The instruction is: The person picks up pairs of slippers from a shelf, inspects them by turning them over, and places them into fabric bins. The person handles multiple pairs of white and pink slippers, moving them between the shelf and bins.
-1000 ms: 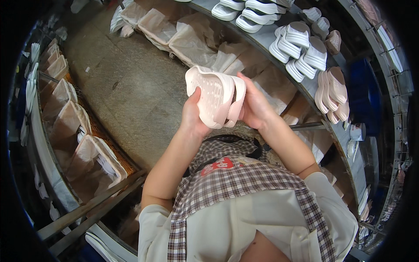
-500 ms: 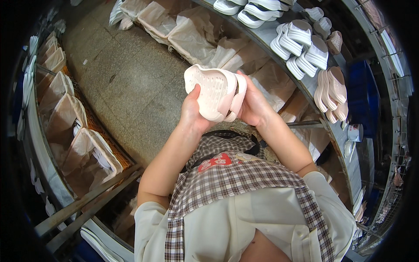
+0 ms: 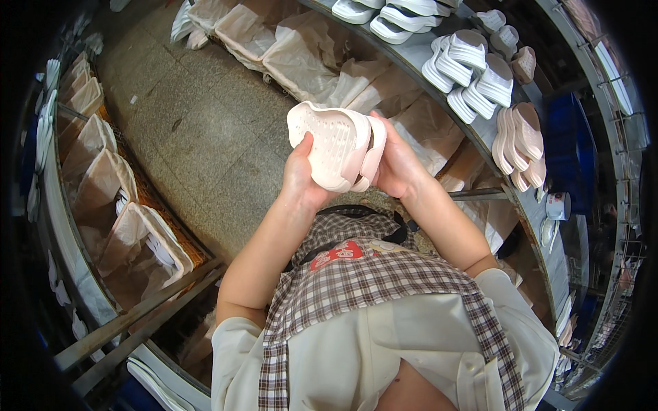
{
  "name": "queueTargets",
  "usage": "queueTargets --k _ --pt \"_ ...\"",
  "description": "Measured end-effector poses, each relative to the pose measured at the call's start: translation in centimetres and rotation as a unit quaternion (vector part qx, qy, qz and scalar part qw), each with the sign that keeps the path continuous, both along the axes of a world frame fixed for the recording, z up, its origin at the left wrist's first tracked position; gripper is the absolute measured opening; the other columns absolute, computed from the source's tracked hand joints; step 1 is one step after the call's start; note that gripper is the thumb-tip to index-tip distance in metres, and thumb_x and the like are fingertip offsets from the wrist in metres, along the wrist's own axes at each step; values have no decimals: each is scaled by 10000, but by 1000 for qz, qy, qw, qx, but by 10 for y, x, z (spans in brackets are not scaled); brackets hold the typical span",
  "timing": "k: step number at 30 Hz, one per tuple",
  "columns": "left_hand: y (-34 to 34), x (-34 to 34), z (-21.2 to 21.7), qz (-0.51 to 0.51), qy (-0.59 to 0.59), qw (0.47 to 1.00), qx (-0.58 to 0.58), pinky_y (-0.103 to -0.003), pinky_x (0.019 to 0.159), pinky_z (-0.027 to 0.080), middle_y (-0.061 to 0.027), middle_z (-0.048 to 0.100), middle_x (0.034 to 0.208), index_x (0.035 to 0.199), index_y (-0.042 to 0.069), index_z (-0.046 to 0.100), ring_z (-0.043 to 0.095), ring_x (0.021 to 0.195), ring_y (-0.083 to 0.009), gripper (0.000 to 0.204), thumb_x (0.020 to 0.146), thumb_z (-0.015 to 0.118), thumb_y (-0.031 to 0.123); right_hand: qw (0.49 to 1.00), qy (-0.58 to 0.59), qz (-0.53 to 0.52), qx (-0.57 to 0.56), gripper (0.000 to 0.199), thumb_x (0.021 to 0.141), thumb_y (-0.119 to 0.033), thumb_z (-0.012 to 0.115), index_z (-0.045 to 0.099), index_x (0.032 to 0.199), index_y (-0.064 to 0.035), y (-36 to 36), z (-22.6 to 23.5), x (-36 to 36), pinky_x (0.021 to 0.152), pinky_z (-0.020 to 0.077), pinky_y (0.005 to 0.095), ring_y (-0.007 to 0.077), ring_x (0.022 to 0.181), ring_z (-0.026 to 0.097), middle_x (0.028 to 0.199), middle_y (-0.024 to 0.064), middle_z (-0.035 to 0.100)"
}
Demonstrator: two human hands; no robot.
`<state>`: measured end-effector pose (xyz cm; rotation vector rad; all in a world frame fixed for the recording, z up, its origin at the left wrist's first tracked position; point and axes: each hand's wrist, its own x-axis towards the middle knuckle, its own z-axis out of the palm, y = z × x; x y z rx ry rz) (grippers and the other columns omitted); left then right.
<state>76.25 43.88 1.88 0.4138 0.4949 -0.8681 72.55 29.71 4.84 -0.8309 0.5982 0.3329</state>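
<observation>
In front of my apron I hold a small stack of pale pink shoe soles [image 3: 334, 145], tilted with a dotted inner face turned toward the left. My left hand [image 3: 301, 175] is closed on the stack's left side, its thumb pressed on the dotted face and its fingers hidden beneath. At the right end, my right hand [image 3: 397, 164] is closed around the outermost piece, with most of its fingers behind it. A dark gap shows between the pieces near that hand. How many pieces there are, I cannot tell.
A long bench [image 3: 415, 60] on the right carries stacked white soles [image 3: 458, 58] and pink soles [image 3: 519, 139]. Beyond it stands a blue bin [image 3: 572, 154]. Lined baskets [image 3: 140, 229] stand along the left, beside metal rails [image 3: 137, 318]. Stone floor [image 3: 205, 130] lies between.
Both hands keep the same grip on the pink soles. The stack has shifted very slightly to the left in view, and the bench things with it.
</observation>
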Motion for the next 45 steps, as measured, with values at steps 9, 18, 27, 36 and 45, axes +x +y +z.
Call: queueTargets --k 9,18,27,36,45 --pt "14 17 -14 11 -166 980 -109 -447 957 433 -185 474 1279 1315 -14 354 509 1140 -307 507 946 441 322 979 -193 70 2 484 886 -263 423 408 1291 2 -1 23 -3 950 411 348 238 1112 528 1214 134 534" --pt "26 47 -7 18 -389 919 -70 -357 816 533 -102 577 1138 1219 -3 458 600 1000 -219 662 729 761 324 928 -306 151 -148 587 834 -147 640 371 1328 22 0 34 -8 958 381 309 158 1120 479 1225 94 508" --pt "31 50 -1 16 -463 886 -9 -340 837 515 -82 593 1115 1190 5 491 592 1010 -198 687 665 812 309 909 -340 149 -191 610 812 -141 665 375 1325 16 -3 28 -14 955 367 308 162 1087 474 1212 75 496" --pt "36 52 -1 6 -520 854 28 -325 841 511 -80 569 1148 1236 32 452 582 1032 -195 687 698 791 291 909 -342 164 -175 611 815 -92 649 354 1341 9 -9 29 -15 1000 328 327 177 1169 428 1261 82 462" --pt "42 51 9 4 -528 849 35 -318 881 456 -61 591 1117 1210 20 486 562 1033 -170 751 593 864 222 902 -353 170 -181 566 813 -80 648 384 1306 4 -13 20 -15 1004 315 328 182 1187 413 1253 79 465"
